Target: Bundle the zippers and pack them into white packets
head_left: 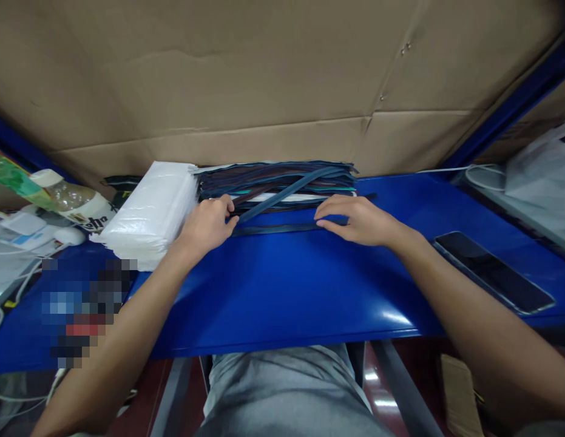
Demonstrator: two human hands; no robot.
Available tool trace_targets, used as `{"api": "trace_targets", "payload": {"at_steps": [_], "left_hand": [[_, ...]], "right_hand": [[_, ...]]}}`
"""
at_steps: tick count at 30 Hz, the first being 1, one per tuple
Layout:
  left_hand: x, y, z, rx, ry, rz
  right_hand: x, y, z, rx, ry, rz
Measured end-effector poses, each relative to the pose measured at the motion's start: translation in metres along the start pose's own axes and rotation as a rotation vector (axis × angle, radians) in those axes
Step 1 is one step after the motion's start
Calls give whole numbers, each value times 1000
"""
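A bundle of dark zippers [282, 176], mostly navy and brown with a little teal and white, lies along the back of the blue table. One blue zipper [282, 197] runs slantwise across the bundle down to my left hand [212, 221], whose thumb and fingers are closed at its lower end. Nearer to me, a single dark zipper [277, 229] lies flat between my two hands. My right hand [355, 220] is over its right end, with thumb and curved fingers apart. Beside my left hand is a stack of white plastic bags [148, 209].
A phone [494, 271] lies to the right on the blue table [286, 291]. A bottle [75, 197], cables and small white items crowd the left. Cardboard [264, 79] walls the back. A white bag [544, 176] stands at far right.
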State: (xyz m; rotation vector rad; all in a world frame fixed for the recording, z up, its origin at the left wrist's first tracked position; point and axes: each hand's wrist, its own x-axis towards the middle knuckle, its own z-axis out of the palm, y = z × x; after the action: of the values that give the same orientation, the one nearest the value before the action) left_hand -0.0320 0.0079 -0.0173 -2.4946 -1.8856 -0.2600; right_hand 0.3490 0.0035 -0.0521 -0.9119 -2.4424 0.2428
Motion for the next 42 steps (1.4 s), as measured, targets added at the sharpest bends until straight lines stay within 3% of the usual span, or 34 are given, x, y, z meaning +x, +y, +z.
{"api": "trace_targets", "payload": {"at_steps": [3,6,8,10,15,21,25,30,34,38,42], "left_hand": [[2,-3,4,29,-76,13],[4,-2,2,-47,15,17],[4,4,-2,-246,112,22],[4,14,-7,-559,130,26],[6,46,-3,-1251,-31,-25],[4,57,18,-1610,-199,-174],[-3,59,15,-1518,-157,-84],[-9,61,7,-948,94,186],[-10,60,12,-864,168,150],[-9,62,20,-901,231,115],[-9,65,23,-837,261,129]], "right_hand": [[3,-4,4,28,-30,-30],[3,-5,7,33,-21,-46],[4,-7,11,21,28,-53],[8,-14,17,15,90,-42],[33,-39,37,22,151,-6],[59,-53,46,-1,265,-54],[62,-57,46,26,330,-34],[63,-58,43,13,281,5],[63,-59,41,27,316,99],[62,-63,41,151,180,202],[63,-67,42,304,189,196]]}}
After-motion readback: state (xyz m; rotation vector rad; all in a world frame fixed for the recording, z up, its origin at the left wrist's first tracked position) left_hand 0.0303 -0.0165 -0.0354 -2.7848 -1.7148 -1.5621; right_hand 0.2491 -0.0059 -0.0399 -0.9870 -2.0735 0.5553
